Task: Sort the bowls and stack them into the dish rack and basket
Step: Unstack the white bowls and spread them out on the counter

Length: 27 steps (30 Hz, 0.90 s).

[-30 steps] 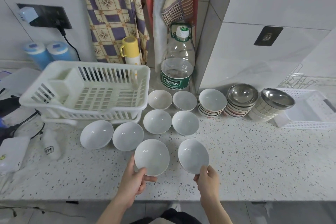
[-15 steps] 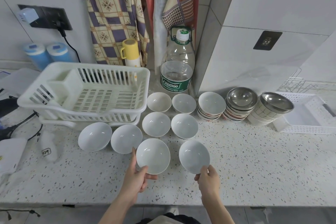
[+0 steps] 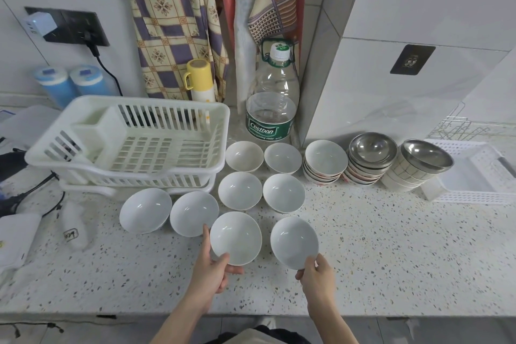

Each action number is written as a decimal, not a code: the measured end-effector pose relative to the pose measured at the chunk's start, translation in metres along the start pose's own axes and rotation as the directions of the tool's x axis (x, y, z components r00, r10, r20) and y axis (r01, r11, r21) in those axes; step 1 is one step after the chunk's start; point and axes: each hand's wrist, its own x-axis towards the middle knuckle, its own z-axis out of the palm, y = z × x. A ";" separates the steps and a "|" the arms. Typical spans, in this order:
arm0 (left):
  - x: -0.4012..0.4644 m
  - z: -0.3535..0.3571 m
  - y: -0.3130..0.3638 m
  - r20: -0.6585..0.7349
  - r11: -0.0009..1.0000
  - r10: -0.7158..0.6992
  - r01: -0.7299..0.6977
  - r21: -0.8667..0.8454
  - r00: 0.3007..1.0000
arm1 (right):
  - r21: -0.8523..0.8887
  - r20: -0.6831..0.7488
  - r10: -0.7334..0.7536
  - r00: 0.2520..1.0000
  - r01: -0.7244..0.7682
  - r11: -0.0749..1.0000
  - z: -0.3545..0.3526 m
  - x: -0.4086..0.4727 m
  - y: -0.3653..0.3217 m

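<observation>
Several white bowls lie spread on the speckled counter. My left hand (image 3: pixel 212 268) grips the near rim of one white bowl (image 3: pixel 236 236) at the front. My right hand (image 3: pixel 317 278) pinches the near rim of a second white bowl (image 3: pixel 293 241) beside it. More white bowls (image 3: pixel 240 190) sit behind in rows. To the right stand a stack of patterned bowls (image 3: pixel 325 160) and two stacks topped by steel bowls (image 3: pixel 372 148). The white dish rack (image 3: pixel 134 145) is at the back left and holds nothing. A white basket (image 3: pixel 474 173) sits at the far right.
A large water bottle (image 3: pixel 272 109) and a yellow flask (image 3: pixel 199 79) stand against the back wall. Cables and a white device (image 3: pixel 15 237) lie at the left. A wire rack (image 3: pixel 458 128) is behind the basket. The counter's front edge runs just below my hands.
Both hands keep their hold on the two front bowls. The left bowl has tipped up slightly at its near rim; the view has shifted a little.
</observation>
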 end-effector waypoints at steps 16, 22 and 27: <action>0.011 0.005 -0.016 0.037 0.998 0.034 -0.036 0.053 0.999 | 0.022 0.036 -0.011 0.999 0.010 1.000 0.000 -0.003 -0.002; 0.011 0.009 -0.015 0.042 0.995 0.048 -0.051 0.085 0.998 | 0.035 0.058 -0.003 0.998 0.001 0.999 0.001 -0.002 -0.006; 0.010 0.010 -0.014 0.045 0.994 0.050 -0.054 0.100 0.998 | 0.007 0.103 0.016 0.995 -0.017 1.000 0.004 0.000 -0.009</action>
